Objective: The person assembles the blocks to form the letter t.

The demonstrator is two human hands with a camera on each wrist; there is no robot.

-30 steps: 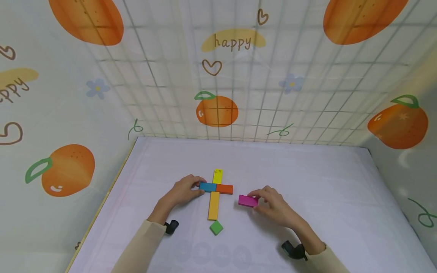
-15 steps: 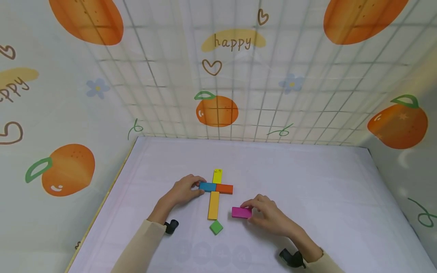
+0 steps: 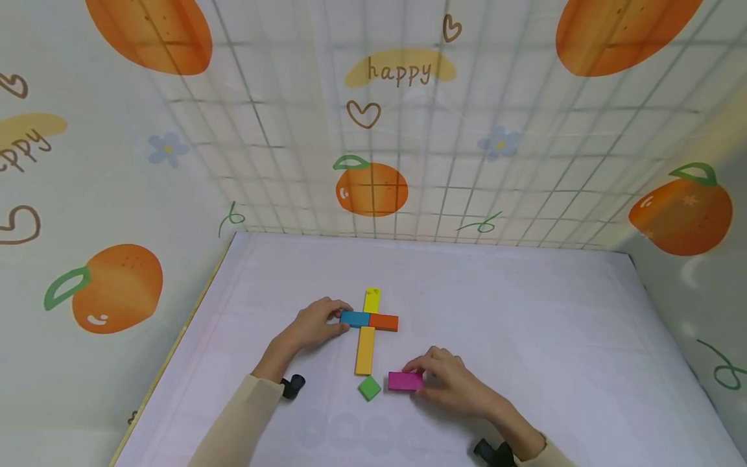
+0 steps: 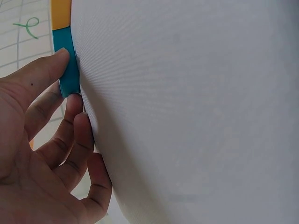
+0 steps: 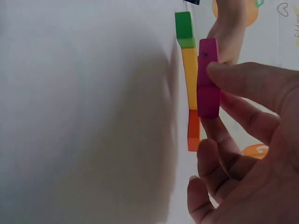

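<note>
My left hand pinches the outer end of a blue block between thumb and fingers; the left wrist view shows its thumb on the block's side. Against the blue block's right end lies an orange-red block. A yellow block extends away behind that pair, and a longer amber block runs toward me in front. Just below the amber one is a green block, turned like a diamond. My right hand pinches a magenta block by its right end, close to the right of the green block.
A white sheet covers the table. Behind it rises a curtain printed with oranges and grid lines, with side panels left and right. Black wrist cameras sit on both wrists.
My right hand has brought the magenta block toward me and to the left, up beside the green block. My left hand stays on the blue block.
</note>
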